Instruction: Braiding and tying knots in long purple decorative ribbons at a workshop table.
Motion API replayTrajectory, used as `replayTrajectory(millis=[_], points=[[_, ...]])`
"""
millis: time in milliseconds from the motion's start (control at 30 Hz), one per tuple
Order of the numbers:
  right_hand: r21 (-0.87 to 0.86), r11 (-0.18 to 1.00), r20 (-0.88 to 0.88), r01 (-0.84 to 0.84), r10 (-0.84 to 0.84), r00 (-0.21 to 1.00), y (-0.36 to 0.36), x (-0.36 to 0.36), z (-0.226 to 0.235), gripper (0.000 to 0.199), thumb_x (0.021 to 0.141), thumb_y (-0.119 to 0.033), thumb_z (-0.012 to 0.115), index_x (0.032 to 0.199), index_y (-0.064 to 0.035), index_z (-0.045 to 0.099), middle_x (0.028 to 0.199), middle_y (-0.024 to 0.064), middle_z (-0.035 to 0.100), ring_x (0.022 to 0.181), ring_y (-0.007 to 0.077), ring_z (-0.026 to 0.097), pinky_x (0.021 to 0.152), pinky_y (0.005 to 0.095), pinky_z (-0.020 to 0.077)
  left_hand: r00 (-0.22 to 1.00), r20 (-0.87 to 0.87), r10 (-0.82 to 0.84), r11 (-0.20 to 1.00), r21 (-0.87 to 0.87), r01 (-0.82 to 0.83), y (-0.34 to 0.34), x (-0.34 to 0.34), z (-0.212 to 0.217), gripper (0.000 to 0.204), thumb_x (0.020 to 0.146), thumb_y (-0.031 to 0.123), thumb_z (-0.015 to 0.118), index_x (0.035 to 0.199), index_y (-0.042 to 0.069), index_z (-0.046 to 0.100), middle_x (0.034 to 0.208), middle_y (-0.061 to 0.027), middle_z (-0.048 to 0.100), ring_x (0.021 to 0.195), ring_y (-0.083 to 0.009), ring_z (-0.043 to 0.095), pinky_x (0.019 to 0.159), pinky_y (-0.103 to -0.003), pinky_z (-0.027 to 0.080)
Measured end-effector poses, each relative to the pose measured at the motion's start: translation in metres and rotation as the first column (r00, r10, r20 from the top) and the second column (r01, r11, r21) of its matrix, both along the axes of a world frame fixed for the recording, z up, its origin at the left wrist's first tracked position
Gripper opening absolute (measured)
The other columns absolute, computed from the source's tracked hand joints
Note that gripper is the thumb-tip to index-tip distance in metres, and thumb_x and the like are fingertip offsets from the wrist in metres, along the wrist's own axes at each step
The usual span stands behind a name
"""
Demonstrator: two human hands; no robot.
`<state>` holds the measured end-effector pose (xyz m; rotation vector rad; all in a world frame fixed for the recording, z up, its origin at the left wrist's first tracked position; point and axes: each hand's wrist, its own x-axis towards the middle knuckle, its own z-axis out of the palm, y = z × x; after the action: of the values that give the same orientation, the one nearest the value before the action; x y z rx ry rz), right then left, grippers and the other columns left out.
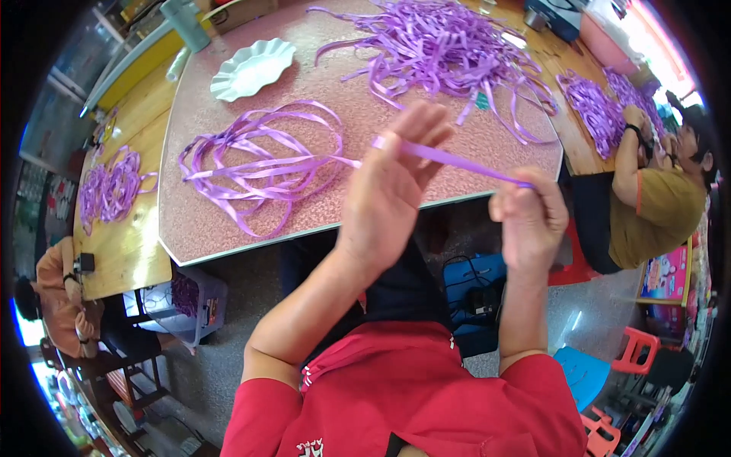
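A length of purple ribbon [457,161] stretches between my two hands in front of the table edge. My left hand [384,194] has its fingers extended, with the ribbon caught under the thumb. My right hand [529,221] is closed in a fist around the ribbon farther right, holding it taut. From my left hand the ribbon runs on to a loose looped coil of purple ribbon [263,164] on the pink speckled table [320,87]. A large tangled heap of purple ribbon [445,49] lies at the far side.
A white scalloped dish [253,70] sits at the far left, near a pale green bottle [185,24]. More ribbon bundles lie on wooden tables at left [110,190] and right [594,114], beside two seated people. A plastic bin [199,308] stands below.
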<state>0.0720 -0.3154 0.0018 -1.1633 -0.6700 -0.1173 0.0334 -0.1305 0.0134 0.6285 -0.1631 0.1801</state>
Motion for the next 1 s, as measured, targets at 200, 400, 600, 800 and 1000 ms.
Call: replayTrajectory(millis=[200,400,600,800,1000], points=[[0.323,0.945,-0.343,-0.044,0.16,0.926,-0.106,0.055,-0.017,0.035,0.099,-0.017,0.057,0.128,0.0033,0.055,0.121,0.0137,0.063,0.111,0.0222,0.059,0.103,0.042,0.046,0.955,-0.053,0.292,0.955,-0.044,-0.294,0.107,-0.004,0.0,0.046,0.104,0.024,0.035,0.14,-0.004,0.041,0.141,-0.0201,0.05,0.132,-0.033,0.048,0.112,-0.045,0.039],[0.524,0.85,-0.394,-0.061,0.305,0.867,-0.21,0.108,-0.055,0.033,0.101,-0.005,0.048,0.129,0.0117,0.049,0.139,0.0225,0.051,0.134,0.0311,0.045,0.119,0.0527,0.0294,0.867,-0.073,0.493,0.869,-0.017,-0.495,0.194,-0.014,-0.024,0.043,0.104,0.019,0.031,0.133,-0.009,0.044,0.133,-0.0238,0.055,0.127,-0.0354,0.052,0.11,-0.047,0.042],[0.418,0.868,-0.545,0.269,0.003,0.838,-0.219,0.113,-0.055,0.029,0.099,-0.006,0.053,0.123,0.01,0.053,0.124,0.0185,0.06,0.113,0.0257,0.06,0.107,0.0455,0.0447,0.86,-0.036,0.51,0.84,0.237,-0.488,0.179,-0.025,-0.027,0.042,0.105,0.022,0.034,0.131,-0.009,0.048,0.128,-0.0221,0.059,0.12,-0.0321,0.058,0.105,-0.043,0.045],[-0.163,0.982,-0.229,0.095,-0.132,0.964,-0.083,0.04,0.02,0.031,0.095,-0.007,0.057,0.122,0.0077,0.056,0.077,-0.0022,0.048,0.06,0.0044,0.038,0.051,0.0218,0.0295,0.969,-0.045,0.241,0.721,0.677,-0.148,0.101,-0.05,-0.006,0.043,0.106,0.024,0.037,0.133,-0.006,0.054,0.125,-0.0161,0.063,0.119,-0.0233,0.06,0.105,-0.037,0.043],[-0.619,0.776,0.346,0.121,0.131,0.929,0.049,-0.012,0.067,0.023,0.082,0.004,0.067,0.103,-0.0032,0.072,0.079,0.004,0.06,0.065,0.0101,0.054,0.056,0.0236,0.0402,0.992,0.048,0.117,0.41,0.907,-0.093,0.064,-0.055,0.009,0.033,0.103,0.016,0.043,0.124,-0.004,0.06,0.107,-0.0158,0.069,0.1,-0.021,0.065,0.088,-0.033,0.049]])
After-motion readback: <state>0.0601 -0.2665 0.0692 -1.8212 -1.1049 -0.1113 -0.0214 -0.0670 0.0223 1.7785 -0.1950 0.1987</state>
